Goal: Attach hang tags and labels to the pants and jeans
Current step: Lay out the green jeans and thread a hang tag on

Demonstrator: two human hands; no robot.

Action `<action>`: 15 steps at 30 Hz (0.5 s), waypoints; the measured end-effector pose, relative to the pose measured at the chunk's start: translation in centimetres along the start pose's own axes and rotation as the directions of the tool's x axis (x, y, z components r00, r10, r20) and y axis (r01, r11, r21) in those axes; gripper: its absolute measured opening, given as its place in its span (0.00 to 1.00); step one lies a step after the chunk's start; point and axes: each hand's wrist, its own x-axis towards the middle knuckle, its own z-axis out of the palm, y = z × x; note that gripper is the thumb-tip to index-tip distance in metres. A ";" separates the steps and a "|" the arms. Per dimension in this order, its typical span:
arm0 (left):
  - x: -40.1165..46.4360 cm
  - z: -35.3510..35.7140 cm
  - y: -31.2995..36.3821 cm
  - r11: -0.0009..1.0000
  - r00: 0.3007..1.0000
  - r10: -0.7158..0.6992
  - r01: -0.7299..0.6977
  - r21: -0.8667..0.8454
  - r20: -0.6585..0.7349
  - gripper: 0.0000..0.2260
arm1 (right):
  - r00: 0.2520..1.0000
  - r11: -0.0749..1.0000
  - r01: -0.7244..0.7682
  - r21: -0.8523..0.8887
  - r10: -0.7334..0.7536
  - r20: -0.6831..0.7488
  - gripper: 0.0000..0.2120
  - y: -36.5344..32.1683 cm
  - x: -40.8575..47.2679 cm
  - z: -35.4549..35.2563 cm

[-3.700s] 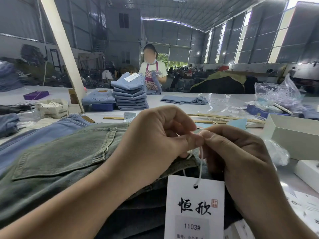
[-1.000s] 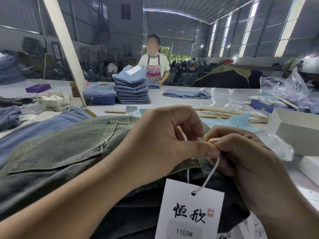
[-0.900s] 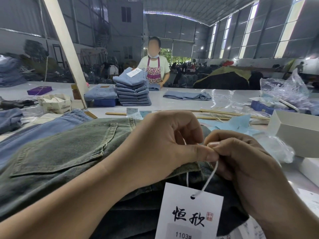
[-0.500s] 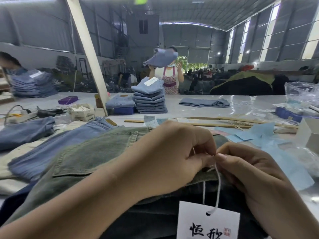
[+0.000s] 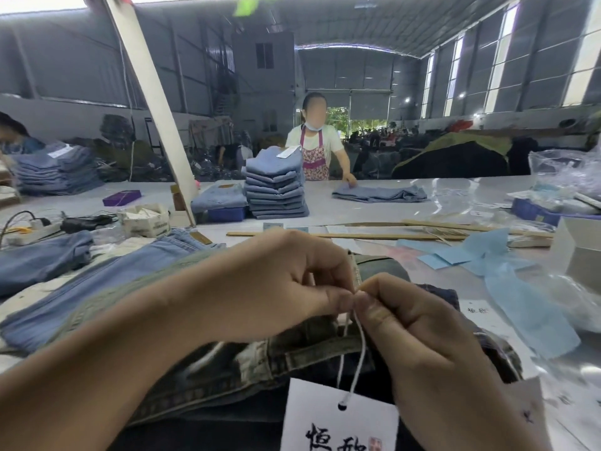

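Both hands meet over a pair of grey-green jeans (image 5: 208, 382) spread on the desk (image 5: 374, 209) just in front of the camera. The left hand (image 5: 276, 288) has its fingers curled, thumb and forefinger pinching the white string (image 5: 359, 349) at its top end. The right hand (image 5: 432, 346) is likewise curled, its thumb and forefinger pinching the same string, so the two sets of fingertips touch. From that pinch the string hangs down to a hole in the white hang tag (image 5: 338, 418), which lies flat on the dark inner side of the jeans at the bottom edge of the view; its long axis runs toward the camera, with its holed end pointing away from it. The jeans' waistband passes under the hands, and the garment stretches away to the left. Just beside it on the left lie light-blue jeans (image 5: 97, 288), also lengthwise leftward. Farther across the desk stands a stack of folded blue jeans (image 5: 276, 187), with a person in an apron (image 5: 313, 154) behind it. Light-blue paper sheets (image 5: 507, 278) lie to the right.
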 end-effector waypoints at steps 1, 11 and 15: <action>0.2 -0.2 0.0 1.000 0.999 -0.011 0.011 -0.001 0.037 0.02 | 1.000 0.999 0.006 -0.046 -0.007 -0.017 0.17 -0.1 -0.1 0.0; 2.3 -1.4 -0.1 0.950 0.935 -0.165 0.236 -0.205 0.313 0.01 | 0.997 0.955 -0.007 -0.295 0.028 0.069 0.15 -0.5 0.5 -0.4; 2.8 -1.2 -0.4 0.925 0.922 -0.203 0.291 -0.245 0.329 0.02 | 0.987 0.961 0.026 -0.275 0.019 0.159 0.13 -0.4 1.6 -1.0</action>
